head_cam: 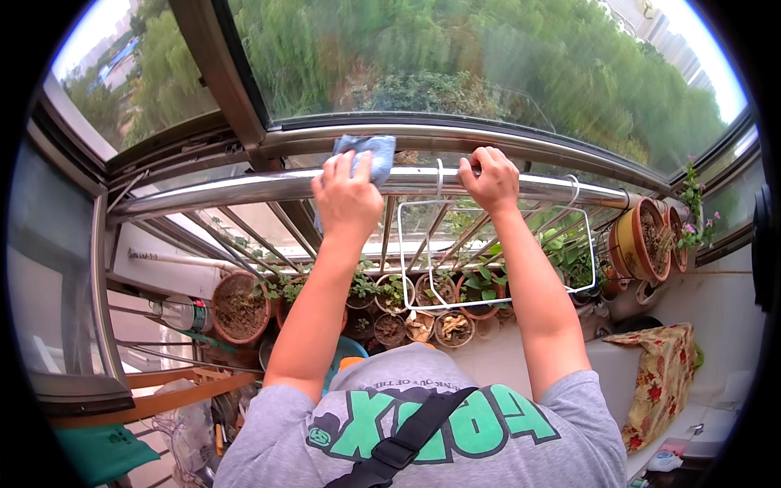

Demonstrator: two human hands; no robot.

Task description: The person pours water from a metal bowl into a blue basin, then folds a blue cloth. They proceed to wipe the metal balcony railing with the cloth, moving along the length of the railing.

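My left hand point(349, 198) presses a folded blue cloth point(379, 152) against a shiny metal handrail point(268, 184) that runs across in front of me. Part of the cloth hangs down behind the rail. Further right, my right hand point(492, 177) is curled over the same rail, its fingers bent around it. Between and beside my forearms, a white wire rack point(399, 250) hangs from the rail by hooks, one of them just left of my right hand. My right forearm covers part of the rack.
Above the rail is a large window pane point(427, 67) with trees outside. Vertical metal bars point(387, 235) stand below. Several potted plants line the floor, including a terracotta pot point(241, 308). More flowerpots point(640, 241) hang at the right end. A floral cloth point(662, 378) drapes at right.
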